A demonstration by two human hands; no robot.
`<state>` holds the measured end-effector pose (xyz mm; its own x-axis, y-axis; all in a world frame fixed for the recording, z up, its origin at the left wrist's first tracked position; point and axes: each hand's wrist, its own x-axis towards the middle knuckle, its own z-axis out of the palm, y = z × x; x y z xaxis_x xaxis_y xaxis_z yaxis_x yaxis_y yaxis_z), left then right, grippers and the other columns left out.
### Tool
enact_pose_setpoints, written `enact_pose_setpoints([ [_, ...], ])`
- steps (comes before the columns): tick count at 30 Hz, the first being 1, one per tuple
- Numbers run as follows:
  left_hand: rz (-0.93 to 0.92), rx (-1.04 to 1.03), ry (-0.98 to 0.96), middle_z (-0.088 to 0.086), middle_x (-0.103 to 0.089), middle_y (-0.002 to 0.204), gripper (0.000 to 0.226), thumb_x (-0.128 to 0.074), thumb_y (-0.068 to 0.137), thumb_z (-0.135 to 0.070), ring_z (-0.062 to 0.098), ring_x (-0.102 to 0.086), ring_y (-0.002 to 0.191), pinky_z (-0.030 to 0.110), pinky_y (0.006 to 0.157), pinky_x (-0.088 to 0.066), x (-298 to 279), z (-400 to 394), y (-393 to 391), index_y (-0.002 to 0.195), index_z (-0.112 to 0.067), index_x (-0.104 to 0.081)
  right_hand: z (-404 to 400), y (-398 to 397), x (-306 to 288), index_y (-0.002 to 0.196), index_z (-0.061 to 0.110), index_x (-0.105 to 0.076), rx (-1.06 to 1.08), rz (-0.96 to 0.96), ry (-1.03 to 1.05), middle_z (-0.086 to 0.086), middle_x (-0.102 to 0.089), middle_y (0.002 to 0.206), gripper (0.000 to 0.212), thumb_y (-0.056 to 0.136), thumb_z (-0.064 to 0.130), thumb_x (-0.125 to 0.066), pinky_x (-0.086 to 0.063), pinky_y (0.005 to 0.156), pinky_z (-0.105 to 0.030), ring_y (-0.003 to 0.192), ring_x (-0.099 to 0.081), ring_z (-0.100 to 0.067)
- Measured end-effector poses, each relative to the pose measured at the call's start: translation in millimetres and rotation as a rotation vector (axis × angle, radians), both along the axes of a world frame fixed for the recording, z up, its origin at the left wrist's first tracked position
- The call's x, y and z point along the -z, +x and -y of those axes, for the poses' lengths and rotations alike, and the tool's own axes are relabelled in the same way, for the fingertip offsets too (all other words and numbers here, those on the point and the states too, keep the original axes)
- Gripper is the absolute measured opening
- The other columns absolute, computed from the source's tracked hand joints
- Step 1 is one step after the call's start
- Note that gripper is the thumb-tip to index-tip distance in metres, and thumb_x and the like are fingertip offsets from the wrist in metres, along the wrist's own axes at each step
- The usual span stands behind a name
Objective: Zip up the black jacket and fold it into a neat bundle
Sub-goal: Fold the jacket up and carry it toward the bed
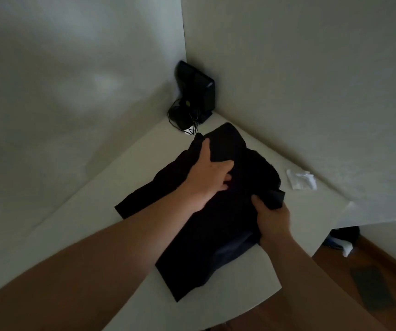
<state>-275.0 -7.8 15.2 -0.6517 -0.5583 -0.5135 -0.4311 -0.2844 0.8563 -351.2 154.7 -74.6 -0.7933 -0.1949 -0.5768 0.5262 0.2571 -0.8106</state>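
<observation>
on the white corner table [294,218] the black fabric jacket [216,225] lies part-folded, zip hidden from us, our left hand [207,177] pressing it flat-fingered, our right hand [272,216] gripping its edge, bundling seemingly unfinished.

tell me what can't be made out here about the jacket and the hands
- Zipper state: head view, the black jacket is too dark to show it.
- Left hand: its fingertips sink into dark folds, grip unclear.
- Right hand: fingers tucked under the sleeve edge it grips.
- Black device in the corner: too dim to identify.
</observation>
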Motion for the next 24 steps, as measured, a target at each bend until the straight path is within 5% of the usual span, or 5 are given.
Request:
enact_pose_setpoints([
  [5, 0.366, 0.754, -1.081, -0.003, -0.01, 0.173, 0.071, -0.037, 0.1, -0.063, 0.022, -0.007, 0.159, 0.049, 0.128, -0.014, 45.5, 26.1, 60.7, 0.162, -0.046, -0.009, 9.0, -6.7, 6.9, 0.133, 0.025, -0.058, 0.037, -0.006, 0.063, 0.002, -0.069, 0.119, 0.049, 0.093, 0.051, -0.07, -0.058, 0.091, -0.043, 0.11, -0.068, -0.023],
  [10, 0.452, 0.814, -1.127, -0.001, 0.016, 0.173, 0.074, -0.025, 0.098, -0.071, 0.031, 0.017, 0.158, 0.057, 0.127, 0.004, 72.7, 22.1, 51.2, 0.162, -0.046, 0.001, -4.2, -24.4, -19.2, 0.153, 0.028, -0.035, 0.004, -0.024, 0.2, -0.01, -0.055, 0.14, 0.078, 0.088, 0.041, -0.077, -0.06, 0.088, -0.049, 0.12, -0.063, -0.034],
  [15, 0.241, 0.714, -1.458, 0.003, -0.004, 0.174, 0.066, -0.036, 0.1, -0.058, 0.036, 0.002, 0.16, 0.063, 0.126, -0.003, 63.9, 21.5, 34.8, 0.162, -0.044, -0.018, 10.4, 9.3, -64.0, 0.154, 0.027, -0.047, -0.699, -1.21, 0.488, -0.011, -0.044, 0.154, 0.066, 0.091, 0.033, -0.065, -0.04, 0.116, -0.059, 0.145, -0.039, -0.036],
  [19, 0.373, 0.821, -1.382, -0.005, 0.003, 0.175, 0.068, -0.023, 0.101, -0.065, 0.028, 0.008, 0.16, 0.066, 0.124, 0.0, 81.1, 56.3, 9.4, 0.163, -0.045, -0.005, 35.7, -1.7, -16.3, 0.168, 0.032, -0.004, -1.071, -0.923, 0.817, -0.001, 0.003, 0.178, 0.085, 0.098, 0.076, -0.023, -0.001, 0.129, -0.064, 0.163, 0.009, -0.034],
  [24, 0.455, 0.89, -1.198, -0.016, 0.01, 0.172, 0.073, -0.016, 0.094, -0.079, 0.019, 0.013, 0.159, 0.072, 0.121, -0.001, 111.2, 70.3, -4.5, 0.16, -0.052, 0.003, 23.7, -16.2, 32.1, 0.165, 0.04, 0.012, -1.045, -0.807, 0.887, 0.009, 0.013, 0.177, 0.089, 0.091, 0.087, -0.007, 0.0, 0.126, -0.07, 0.162, 0.015, -0.032],
])
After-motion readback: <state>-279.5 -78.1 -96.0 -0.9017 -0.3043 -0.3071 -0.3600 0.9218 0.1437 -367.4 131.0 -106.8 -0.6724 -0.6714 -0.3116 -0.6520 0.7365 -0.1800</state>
